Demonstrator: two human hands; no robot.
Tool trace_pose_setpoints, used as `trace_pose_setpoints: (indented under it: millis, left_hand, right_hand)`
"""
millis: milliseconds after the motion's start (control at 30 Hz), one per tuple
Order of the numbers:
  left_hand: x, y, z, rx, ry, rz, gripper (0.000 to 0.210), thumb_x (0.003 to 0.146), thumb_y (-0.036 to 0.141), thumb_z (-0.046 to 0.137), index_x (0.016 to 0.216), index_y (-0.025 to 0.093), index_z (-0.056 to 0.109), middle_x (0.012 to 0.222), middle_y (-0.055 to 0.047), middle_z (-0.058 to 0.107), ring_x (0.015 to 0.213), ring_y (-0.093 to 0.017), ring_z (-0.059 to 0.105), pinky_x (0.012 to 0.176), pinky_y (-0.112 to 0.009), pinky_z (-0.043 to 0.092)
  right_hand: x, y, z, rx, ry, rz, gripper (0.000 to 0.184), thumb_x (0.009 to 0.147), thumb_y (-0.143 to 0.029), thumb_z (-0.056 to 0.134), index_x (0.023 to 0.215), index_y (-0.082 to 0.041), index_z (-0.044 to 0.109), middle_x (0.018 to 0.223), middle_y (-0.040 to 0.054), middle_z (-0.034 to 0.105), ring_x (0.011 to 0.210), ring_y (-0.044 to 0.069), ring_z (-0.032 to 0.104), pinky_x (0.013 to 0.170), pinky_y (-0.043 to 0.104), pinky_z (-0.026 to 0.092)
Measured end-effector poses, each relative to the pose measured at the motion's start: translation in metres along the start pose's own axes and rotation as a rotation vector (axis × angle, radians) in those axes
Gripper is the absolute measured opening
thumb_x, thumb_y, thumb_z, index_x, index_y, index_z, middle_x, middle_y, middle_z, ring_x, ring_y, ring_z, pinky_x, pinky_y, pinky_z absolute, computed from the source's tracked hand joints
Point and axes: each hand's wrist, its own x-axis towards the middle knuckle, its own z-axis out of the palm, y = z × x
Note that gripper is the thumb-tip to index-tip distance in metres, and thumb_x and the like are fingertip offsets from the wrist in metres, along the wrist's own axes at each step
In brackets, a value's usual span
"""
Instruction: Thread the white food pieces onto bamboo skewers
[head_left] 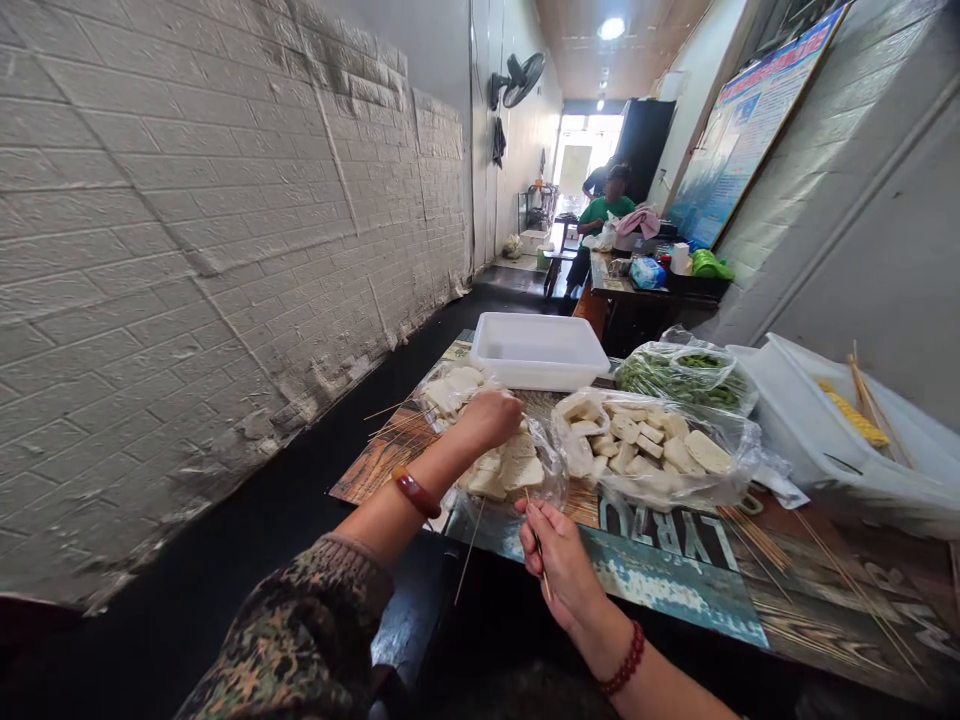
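Note:
My right hand (556, 560) is closed around a thin wooden skewer (541, 565), whose tip points up toward the slices in front of it. My left hand (491, 417) reaches over an open plastic bag of pale, spongy slices that look like tofu (504, 468). Its fingers curl downward in a closed shape, and whatever they hold is hidden behind the hand. More pale slices (454, 388) lie left of that hand. To the right, a second clear bag holds thick pale pieces (637, 440). A loose skewer (469, 555) sticks out over the table's near edge.
A white plastic tub (540, 378) stands behind the bags. Bagged greens (679, 375) and a white bin (806, 430) with skewers and yellow food are at right. Loose skewers (757, 535) lie on the patterned table (660, 585). A person in green (600, 212) sits farther back.

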Motion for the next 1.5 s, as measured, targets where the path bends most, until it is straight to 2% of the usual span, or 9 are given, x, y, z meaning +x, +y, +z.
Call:
trace_pose_setpoints:
  millis: [333, 533, 633, 733, 867, 967, 1067, 1200, 1500]
  left_hand:
    - [0.005, 0.0, 0.005, -0.008, 0.077, -0.049, 0.033, 0.09, 0.017, 0.043, 0.093, 0.008, 0.075, 0.098, -0.022, 0.072, 0.097, -0.031, 0.069, 0.084, -0.041, 0.052]
    - [0.009, 0.011, 0.002, -0.039, 0.091, -0.037, 0.031, 0.09, 0.017, 0.045, 0.09, 0.009, 0.074, 0.098, -0.02, 0.072, 0.098, -0.03, 0.069, 0.084, -0.038, 0.051]
    - [0.007, 0.011, 0.004, -0.064, 0.084, -0.029, 0.03, 0.092, 0.022, 0.045, 0.089, 0.011, 0.073, 0.096, -0.017, 0.072, 0.093, -0.028, 0.069, 0.082, -0.037, 0.051]
    - [-0.003, 0.007, 0.007, -0.09, 0.085, -0.02, 0.026, 0.093, 0.027, 0.048, 0.103, 0.014, 0.069, 0.103, -0.014, 0.071, 0.093, -0.025, 0.068, 0.08, -0.035, 0.051]
    - [-0.03, 0.0, 0.015, -0.172, 0.197, -0.032, 0.022, 0.092, 0.024, 0.05, 0.106, 0.014, 0.064, 0.102, -0.012, 0.068, 0.092, -0.024, 0.066, 0.082, -0.034, 0.05]
    - [-0.05, -0.002, 0.028, -0.215, 0.261, 0.036, 0.022, 0.095, 0.025, 0.045, 0.091, 0.016, 0.066, 0.092, -0.01, 0.068, 0.086, -0.023, 0.065, 0.078, -0.035, 0.051]
    - [-0.061, 0.002, 0.047, -0.224, 0.313, 0.201, 0.025, 0.094, 0.026, 0.045, 0.097, 0.018, 0.069, 0.102, -0.011, 0.072, 0.096, -0.025, 0.066, 0.087, -0.038, 0.051]
    - [-0.06, 0.013, 0.072, -0.174, 0.32, 0.343, 0.032, 0.089, 0.031, 0.055, 0.115, 0.019, 0.069, 0.128, -0.012, 0.068, 0.12, -0.031, 0.06, 0.098, -0.045, 0.049]
    - [-0.04, 0.016, 0.091, -0.022, 0.275, 0.326, 0.033, 0.088, 0.026, 0.048, 0.111, 0.026, 0.071, 0.126, -0.01, 0.069, 0.125, -0.034, 0.057, 0.099, -0.052, 0.049]
  right_hand:
    - [-0.013, 0.001, -0.001, 0.043, -0.027, 0.117, 0.059, 0.061, -0.062, 0.081, 0.092, -0.016, 0.06, 0.052, -0.0092, 0.053, 0.037, 0.002, 0.037, 0.038, 0.014, 0.019]
    - [0.001, 0.005, 0.005, 0.019, -0.061, 0.127, 0.052, 0.065, -0.059, 0.078, 0.09, -0.018, 0.057, 0.058, -0.0083, 0.055, 0.041, 0.003, 0.042, 0.038, 0.014, 0.024]
    - [0.006, 0.006, 0.007, -0.031, -0.15, 0.142, 0.047, 0.067, -0.056, 0.077, 0.087, -0.018, 0.058, 0.066, -0.0026, 0.062, 0.048, 0.008, 0.055, 0.04, 0.016, 0.035]
    - [0.0, 0.006, -0.003, -0.098, -0.23, 0.146, 0.042, 0.068, -0.048, 0.079, 0.09, -0.015, 0.065, 0.077, 0.004, 0.069, 0.06, 0.014, 0.065, 0.048, 0.022, 0.047]
    - [-0.016, -0.002, -0.029, -0.444, -0.238, -0.066, 0.034, 0.082, -0.031, 0.071, 0.112, -0.016, 0.07, 0.084, 0.0055, 0.074, 0.065, 0.016, 0.068, 0.055, 0.026, 0.05]
    - [-0.024, -0.015, -0.044, -0.823, -0.237, -0.359, 0.026, 0.094, -0.024, 0.054, 0.111, -0.018, 0.073, 0.087, 0.0056, 0.076, 0.065, 0.016, 0.07, 0.068, 0.03, 0.053]
    - [-0.024, -0.027, -0.053, -0.923, -0.154, -0.523, 0.025, 0.095, -0.021, 0.052, 0.106, -0.017, 0.075, 0.087, 0.0056, 0.077, 0.07, 0.017, 0.071, 0.073, 0.029, 0.053]
    - [-0.02, -0.028, -0.063, -0.917, -0.082, -0.57, 0.025, 0.094, -0.017, 0.054, 0.106, -0.019, 0.075, 0.087, 0.0037, 0.078, 0.067, 0.015, 0.07, 0.072, 0.025, 0.053]
    - [-0.026, -0.039, -0.09, -0.929, 0.025, -0.582, 0.025, 0.095, -0.018, 0.055, 0.104, -0.024, 0.077, 0.089, 0.0026, 0.08, 0.075, 0.018, 0.072, 0.077, 0.028, 0.054]
